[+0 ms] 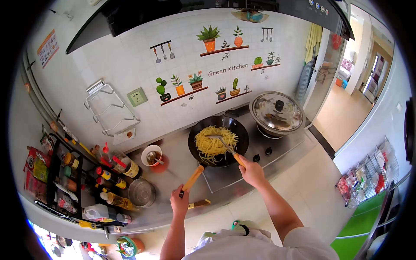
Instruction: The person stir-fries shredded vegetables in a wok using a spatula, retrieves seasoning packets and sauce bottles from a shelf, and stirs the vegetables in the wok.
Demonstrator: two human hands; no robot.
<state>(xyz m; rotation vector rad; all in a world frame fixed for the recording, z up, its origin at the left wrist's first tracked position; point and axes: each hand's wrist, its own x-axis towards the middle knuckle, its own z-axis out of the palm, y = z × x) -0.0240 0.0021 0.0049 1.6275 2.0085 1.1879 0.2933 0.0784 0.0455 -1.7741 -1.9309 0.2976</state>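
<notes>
A dark wok (242, 130) sits on the stove, with a heap of thin yellow strips (212, 147) in it that look like shredded potato. My left hand (179, 200) is closed around the wok's wooden handle (193, 178). In my right hand (252, 171) is the wooden handle of a metal spatula (222, 139), and its blade rests among the strips. Just right of my left hand, a tool with a wooden handle (200, 203) lies at the counter's front edge.
A large lidded pot (277, 113) stands right of the wok. To the left are a white bowl (151, 155) with a spoon, a clear round bowl (141, 193), several sauce bottles (113, 177) and a black rack (65, 182). A range hood (173, 15) hangs above.
</notes>
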